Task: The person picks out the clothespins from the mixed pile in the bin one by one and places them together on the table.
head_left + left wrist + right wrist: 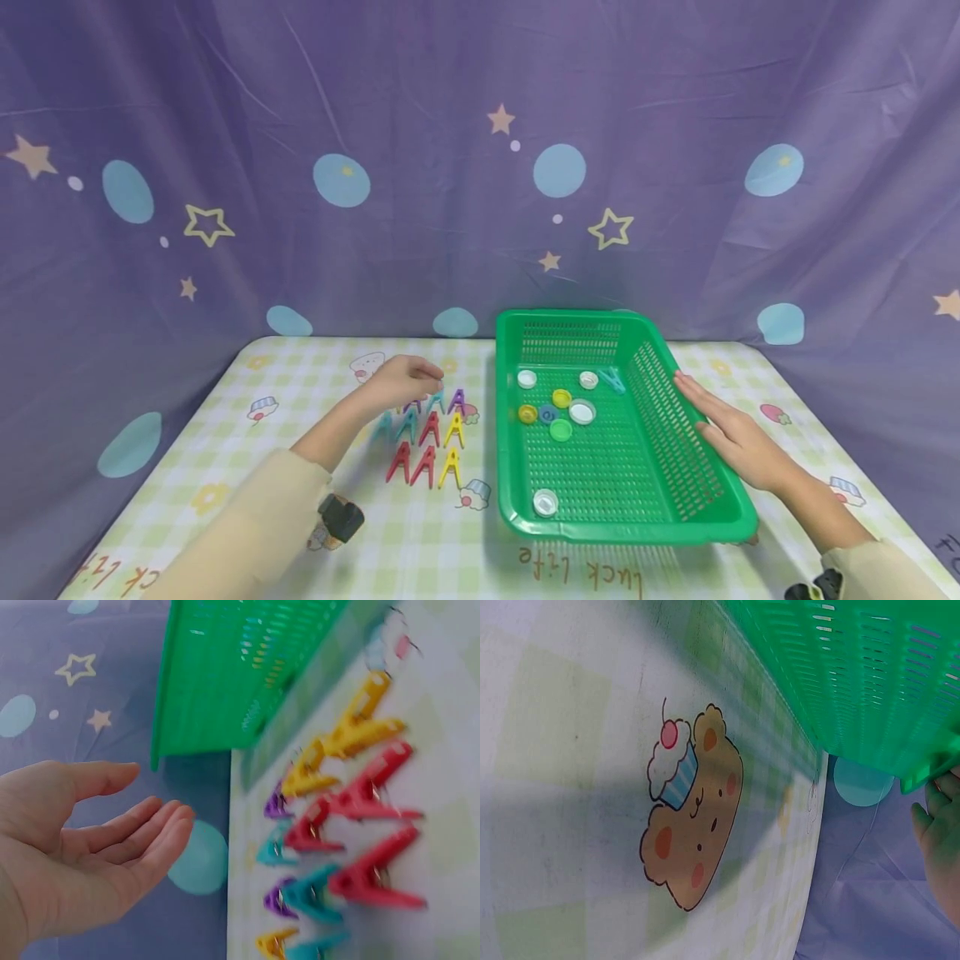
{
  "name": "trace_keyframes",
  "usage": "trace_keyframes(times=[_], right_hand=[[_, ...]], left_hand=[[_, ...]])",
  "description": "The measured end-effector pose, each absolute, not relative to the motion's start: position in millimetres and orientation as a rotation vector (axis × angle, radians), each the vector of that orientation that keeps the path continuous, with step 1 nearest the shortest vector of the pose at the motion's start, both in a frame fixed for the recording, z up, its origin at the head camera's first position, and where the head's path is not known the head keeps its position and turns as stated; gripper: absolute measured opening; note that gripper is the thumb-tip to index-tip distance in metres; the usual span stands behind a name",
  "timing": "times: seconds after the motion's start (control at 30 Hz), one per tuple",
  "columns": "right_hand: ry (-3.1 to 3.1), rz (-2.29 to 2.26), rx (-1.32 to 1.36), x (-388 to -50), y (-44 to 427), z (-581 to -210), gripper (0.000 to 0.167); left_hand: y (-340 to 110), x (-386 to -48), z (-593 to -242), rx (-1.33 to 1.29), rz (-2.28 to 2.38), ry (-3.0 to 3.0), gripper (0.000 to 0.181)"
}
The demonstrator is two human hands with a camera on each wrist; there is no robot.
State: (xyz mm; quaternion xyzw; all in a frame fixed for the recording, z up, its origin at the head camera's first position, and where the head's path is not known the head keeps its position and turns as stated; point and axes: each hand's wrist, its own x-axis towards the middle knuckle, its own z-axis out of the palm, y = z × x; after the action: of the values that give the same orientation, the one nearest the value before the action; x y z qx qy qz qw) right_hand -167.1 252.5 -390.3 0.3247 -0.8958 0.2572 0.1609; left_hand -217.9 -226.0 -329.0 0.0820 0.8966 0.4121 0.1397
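My left hand (403, 382) hovers over the back of several rows of plastic clothespins. In the left wrist view its palm is bare and the fingers (142, 836) are loosely bent, holding nothing. The clothespins stand on their legs: red ones (423, 465), yellow ones (453, 429), teal ones (407, 425) and purple ones (457, 402). My right hand (738, 437) rests its straight fingers on the right rim of a green plastic basket (630, 531). Inside the basket lie a light blue clothespin (612, 381) and several bottle caps, among them a white one (546, 502) and a green one (561, 430).
A table with a checked, printed cloth (300, 417) bears everything. Behind it hangs a purple curtain (420, 250) with stars and dots. The basket's walls are raised and slotted, standing just right of the clothespin rows.
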Motion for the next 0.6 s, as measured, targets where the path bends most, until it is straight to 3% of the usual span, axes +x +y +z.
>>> trace_keyframes(times=[0.6], right_hand=[[-2.579, 0.732, 0.913, -170, 254, -392, 0.054]], left_hand=[[-144, -259, -292, 0.191, 1.500, 2.345, 0.038]])
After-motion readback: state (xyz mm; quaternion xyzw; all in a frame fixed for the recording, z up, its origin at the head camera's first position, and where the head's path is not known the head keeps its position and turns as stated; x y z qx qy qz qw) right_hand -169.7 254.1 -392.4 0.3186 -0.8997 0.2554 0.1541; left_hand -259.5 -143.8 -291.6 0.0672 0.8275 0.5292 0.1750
